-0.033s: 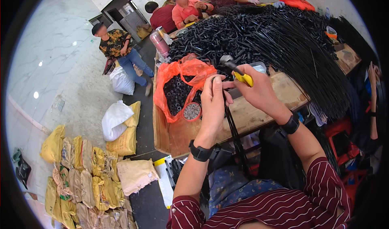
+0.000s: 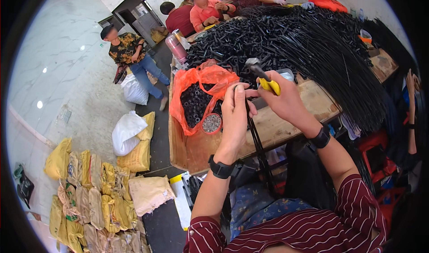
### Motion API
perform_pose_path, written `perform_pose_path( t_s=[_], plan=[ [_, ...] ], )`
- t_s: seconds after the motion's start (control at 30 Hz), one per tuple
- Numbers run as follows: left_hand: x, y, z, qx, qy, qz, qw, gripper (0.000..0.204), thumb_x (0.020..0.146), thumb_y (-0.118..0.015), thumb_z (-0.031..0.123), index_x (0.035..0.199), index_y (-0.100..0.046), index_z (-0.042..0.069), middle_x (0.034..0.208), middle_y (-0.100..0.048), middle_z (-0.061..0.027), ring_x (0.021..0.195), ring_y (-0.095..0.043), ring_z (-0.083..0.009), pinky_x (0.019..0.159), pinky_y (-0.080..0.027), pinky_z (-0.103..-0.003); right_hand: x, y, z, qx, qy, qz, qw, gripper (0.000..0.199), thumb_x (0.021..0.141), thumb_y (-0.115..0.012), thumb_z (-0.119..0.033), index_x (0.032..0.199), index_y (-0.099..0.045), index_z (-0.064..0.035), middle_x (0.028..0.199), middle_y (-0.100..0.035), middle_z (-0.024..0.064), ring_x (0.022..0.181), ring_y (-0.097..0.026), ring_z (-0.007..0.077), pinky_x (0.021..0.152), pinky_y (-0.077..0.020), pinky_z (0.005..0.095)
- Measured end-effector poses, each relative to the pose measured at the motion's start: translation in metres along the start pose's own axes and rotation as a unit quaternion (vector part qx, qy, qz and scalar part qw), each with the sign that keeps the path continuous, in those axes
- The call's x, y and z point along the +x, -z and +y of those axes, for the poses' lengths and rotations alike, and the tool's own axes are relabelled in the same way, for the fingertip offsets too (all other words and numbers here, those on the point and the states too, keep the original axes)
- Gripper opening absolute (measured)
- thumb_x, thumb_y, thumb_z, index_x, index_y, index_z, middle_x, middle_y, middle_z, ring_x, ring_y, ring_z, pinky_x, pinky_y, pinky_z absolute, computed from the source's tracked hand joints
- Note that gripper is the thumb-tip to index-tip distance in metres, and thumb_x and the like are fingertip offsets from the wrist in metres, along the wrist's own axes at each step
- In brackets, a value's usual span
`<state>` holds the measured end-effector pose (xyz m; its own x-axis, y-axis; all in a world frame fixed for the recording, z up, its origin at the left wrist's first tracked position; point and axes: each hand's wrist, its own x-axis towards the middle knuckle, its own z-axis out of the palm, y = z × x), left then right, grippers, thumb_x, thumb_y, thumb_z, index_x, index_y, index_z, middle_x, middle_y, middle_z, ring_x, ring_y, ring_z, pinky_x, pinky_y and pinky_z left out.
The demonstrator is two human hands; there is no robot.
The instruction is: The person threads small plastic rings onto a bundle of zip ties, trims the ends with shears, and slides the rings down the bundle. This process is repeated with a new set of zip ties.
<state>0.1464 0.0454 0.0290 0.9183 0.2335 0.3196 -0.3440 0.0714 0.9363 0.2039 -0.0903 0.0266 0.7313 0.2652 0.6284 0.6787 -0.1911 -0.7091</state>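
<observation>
While sacks [image 2: 85, 195] lie stacked at the lower left of the frame, an orange bag [image 2: 196, 89] of black parts sits open on the wooden table [image 2: 187, 150] at centre, a small round tin [image 2: 211, 123] of metal bits touching its lower edge. Right of it the left hand [image 2: 234, 114] pinches the top of a black rod [image 2: 257, 141] that hangs down toward the lap. Touching it, the right hand [image 2: 286, 101] has its fingers wrapped round a yellow-handled tool [image 2: 263, 78]. Black rods [image 2: 339, 51] are heaped at the upper right.

Maroon white-striped sleeves [image 2: 357, 212]; black wristbands [image 2: 220, 168] both wrists.
</observation>
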Motion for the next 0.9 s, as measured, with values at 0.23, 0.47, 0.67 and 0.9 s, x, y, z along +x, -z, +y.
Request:
perform_pose_path(
  t_s=[0.23, 0.47, 0.67, 0.9],
  plan=[
    [-0.002, 0.006, 0.006, -0.127, 0.027, -0.051, 0.99, 0.039, 0.103, -0.039, 0.032, 0.119, -0.053, 0.0, 0.09, -0.058, -0.0056, 0.064, -0.052, -0.0092, 0.058, -0.04, -0.023, 0.009, -0.008, -0.012, 0.387, -0.173, -0.078, 0.902, 0.027, 0.085, -0.069, -0.009, 0.108, -0.058, -0.0007, 0.087, -0.063, 0.0028, 0.072, -0.059, 0.0096, 0.068, -0.0484, 0.0241],
    [-0.003, 0.01, 0.005, -0.138, 0.029, -0.058, 0.988, 0.043, 0.103, -0.04, 0.03, 0.129, -0.049, -0.002, 0.091, -0.057, -0.0052, 0.069, -0.053, -0.0091, 0.06, -0.042, -0.023, 0.012, -0.011, -0.015, 0.462, -0.218, -0.099, 0.854, 0.021, 0.085, -0.067, -0.009, 0.104, -0.059, -0.0053, 0.08, -0.059, -0.0001, 0.071, -0.056, 0.0072, 0.062, -0.0464, 0.0227],
    [-0.005, 0.01, 0.006, -0.138, 0.029, -0.053, 0.989, 0.042, 0.103, -0.04, 0.03, 0.129, -0.05, -0.002, 0.091, -0.057, -0.0048, 0.069, -0.053, -0.0088, 0.059, -0.042, -0.022, 0.011, -0.014, -0.013, 0.483, -0.234, -0.106, 0.837, 0.018, 0.086, -0.066, -0.009, 0.102, -0.058, -0.0065, 0.078, -0.058, 0.0005, 0.07, -0.056, 0.0077, 0.061, -0.0471, 0.0224],
    [-0.006, 0.009, 0.006, -0.14, 0.028, -0.054, 0.988, 0.042, 0.103, -0.041, 0.03, 0.129, -0.051, -0.001, 0.091, -0.058, -0.0042, 0.068, -0.052, -0.0083, 0.059, -0.041, -0.022, 0.011, -0.014, -0.011, 0.499, -0.238, -0.113, 0.826, 0.017, 0.087, -0.066, -0.012, 0.1, -0.058, -0.0076, 0.077, -0.057, 0.0003, 0.067, -0.056, 0.009, 0.059, -0.0498, 0.0248]
  ],
)
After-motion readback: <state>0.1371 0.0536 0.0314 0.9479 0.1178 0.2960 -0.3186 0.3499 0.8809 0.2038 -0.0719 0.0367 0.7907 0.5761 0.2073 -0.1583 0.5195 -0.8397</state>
